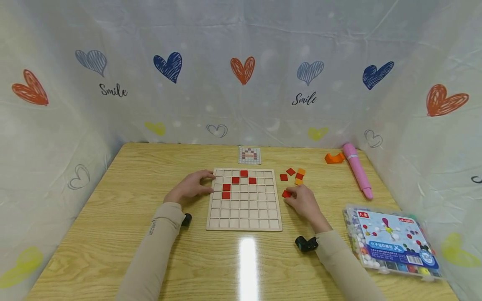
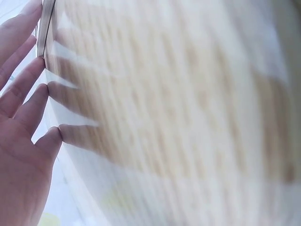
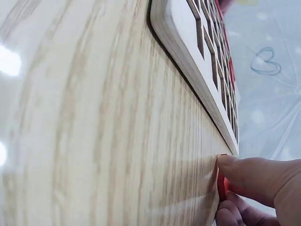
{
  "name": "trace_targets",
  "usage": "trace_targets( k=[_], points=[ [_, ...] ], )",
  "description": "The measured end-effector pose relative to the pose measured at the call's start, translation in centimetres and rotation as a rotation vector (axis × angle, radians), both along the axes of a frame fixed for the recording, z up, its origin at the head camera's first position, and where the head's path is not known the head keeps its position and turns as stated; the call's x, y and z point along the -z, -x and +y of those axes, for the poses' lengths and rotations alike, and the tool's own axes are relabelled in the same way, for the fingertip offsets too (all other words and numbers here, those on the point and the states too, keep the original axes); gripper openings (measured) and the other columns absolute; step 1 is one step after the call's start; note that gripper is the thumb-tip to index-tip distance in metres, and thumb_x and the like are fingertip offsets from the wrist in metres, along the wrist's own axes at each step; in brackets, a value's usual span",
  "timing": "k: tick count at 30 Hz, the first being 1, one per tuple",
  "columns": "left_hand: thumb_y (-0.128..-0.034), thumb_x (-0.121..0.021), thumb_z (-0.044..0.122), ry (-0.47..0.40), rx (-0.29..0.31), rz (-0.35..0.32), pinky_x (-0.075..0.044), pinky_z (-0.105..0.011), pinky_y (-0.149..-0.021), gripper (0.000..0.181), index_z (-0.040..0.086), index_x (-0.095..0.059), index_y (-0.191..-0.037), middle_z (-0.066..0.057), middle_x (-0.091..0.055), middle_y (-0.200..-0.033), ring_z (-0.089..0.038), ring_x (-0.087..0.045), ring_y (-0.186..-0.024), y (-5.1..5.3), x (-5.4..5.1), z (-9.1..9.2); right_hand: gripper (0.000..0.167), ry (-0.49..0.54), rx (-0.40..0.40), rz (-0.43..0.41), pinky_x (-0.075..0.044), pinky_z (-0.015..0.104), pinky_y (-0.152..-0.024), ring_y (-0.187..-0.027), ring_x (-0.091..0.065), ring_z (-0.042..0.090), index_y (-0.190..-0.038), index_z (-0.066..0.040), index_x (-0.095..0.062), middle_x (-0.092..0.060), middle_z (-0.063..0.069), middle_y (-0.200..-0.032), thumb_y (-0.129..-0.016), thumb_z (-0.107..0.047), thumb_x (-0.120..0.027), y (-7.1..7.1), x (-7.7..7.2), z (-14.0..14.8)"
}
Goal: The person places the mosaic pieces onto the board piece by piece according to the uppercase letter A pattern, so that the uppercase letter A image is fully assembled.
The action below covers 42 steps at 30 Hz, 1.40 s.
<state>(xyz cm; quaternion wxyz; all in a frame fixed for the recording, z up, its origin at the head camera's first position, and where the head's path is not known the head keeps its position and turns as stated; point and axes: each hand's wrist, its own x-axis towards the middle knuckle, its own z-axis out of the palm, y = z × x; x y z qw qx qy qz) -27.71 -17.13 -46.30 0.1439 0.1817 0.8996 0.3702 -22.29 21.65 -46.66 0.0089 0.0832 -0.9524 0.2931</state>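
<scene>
A light wooden grid board [image 1: 244, 213] lies mid-table, with several red tiles in its upper cells, one at the top [image 1: 244, 173]. The left hand [image 1: 192, 184] touches the board's left edge with its fingers spread; in the left wrist view this hand [image 2: 23, 117] has its fingertips at the board edge [image 2: 45, 28] and on the table. Right of the board, the right hand [image 1: 303, 202] pinches a red tile [image 1: 286, 194]. In the right wrist view, thumb and fingers of the right hand [image 3: 258, 188] hold the red tile [image 3: 222, 181] at the table surface, close to the board [image 3: 188, 70].
Loose red tiles [image 1: 284, 177] and orange tiles [image 1: 301, 171] lie beyond the right hand. A patterned card [image 1: 249, 155] lies behind the board. At the right are an orange piece [image 1: 334, 158], a pink pen-shaped object [image 1: 357, 171] and a clear box of coloured parts [image 1: 395, 242].
</scene>
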Motion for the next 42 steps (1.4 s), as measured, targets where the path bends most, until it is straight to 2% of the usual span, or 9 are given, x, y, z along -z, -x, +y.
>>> trace_targets(
  k=[8, 15, 22, 31, 36, 42],
  points=[
    [-0.0909, -0.072, 0.021, -0.003, -0.012, -0.009, -0.019, -0.050, -0.119, 0.049, 0.009, -0.057, -0.136, -0.010, -0.037, -0.155, -0.032, -0.022, -0.146, 0.1, 0.1, 0.0, 0.027, -0.028, -0.024, 0.036, -0.050, 0.046, -0.082, -0.092, -0.060, 0.030, -0.112, 0.007, -0.070, -0.068, 0.019, -0.103, -0.088, -0.007, -0.071, 0.1, -0.2, -0.3],
    [-0.0916, -0.071, 0.020, -0.011, -0.010, -0.013, -0.020, -0.050, -0.119, 0.049, 0.009, -0.056, -0.137, -0.009, -0.036, -0.155, -0.032, -0.021, -0.146, 0.2, 0.1, 0.0, 0.030, 0.046, -0.042, 0.067, -0.050, 0.046, -0.084, -0.099, -0.060, 0.033, -0.116, 0.004, -0.070, -0.067, 0.019, -0.108, -0.089, -0.010, -0.071, 0.4, -1.4, -1.9],
    [-0.0910, -0.072, 0.020, -0.005, -0.005, -0.005, -0.020, -0.052, -0.118, 0.050, 0.008, -0.056, -0.137, -0.010, -0.036, -0.155, -0.034, -0.021, -0.146, 0.1, 0.1, -0.2, 0.030, 0.118, -0.117, -0.026, -0.054, 0.041, -0.082, -0.095, -0.062, 0.025, -0.115, -0.003, -0.073, -0.066, 0.010, -0.104, -0.087, -0.014, -0.075, 0.5, -2.2, -5.6],
    [-0.0905, -0.072, 0.018, -0.002, -0.009, -0.009, -0.018, -0.050, -0.119, 0.050, 0.007, -0.056, -0.136, -0.011, -0.036, -0.154, -0.033, -0.022, -0.146, 0.1, 0.1, 0.1, 0.028, 0.161, -0.258, -0.094, -0.055, 0.038, -0.083, -0.096, -0.065, 0.023, -0.115, -0.003, -0.073, -0.068, 0.010, -0.107, -0.088, -0.009, -0.072, -0.2, -2.0, -10.4],
    [-0.0908, -0.072, 0.019, 0.009, -0.019, -0.010, -0.019, -0.051, -0.119, 0.049, 0.008, -0.057, -0.136, -0.011, -0.037, -0.154, -0.033, -0.023, -0.146, 0.0, -0.2, 0.3, 0.027, 0.137, -0.330, -0.116, -0.055, 0.036, -0.084, -0.096, -0.067, 0.021, -0.114, -0.003, -0.073, -0.070, 0.008, -0.112, -0.088, -0.010, -0.071, -0.2, -2.1, -12.6],
    [-0.0902, -0.072, 0.018, 0.005, -0.017, -0.003, -0.019, -0.051, -0.119, 0.049, 0.008, -0.057, -0.136, -0.011, -0.038, -0.153, -0.033, -0.024, -0.145, 0.0, -0.2, 0.2, 0.019, 0.102, -0.378, -0.104, -0.054, 0.028, -0.076, -0.086, -0.065, 0.016, -0.105, -0.003, -0.075, -0.072, 0.007, -0.101, -0.087, -0.007, -0.072, 0.1, -1.9, -14.4]
  ],
)
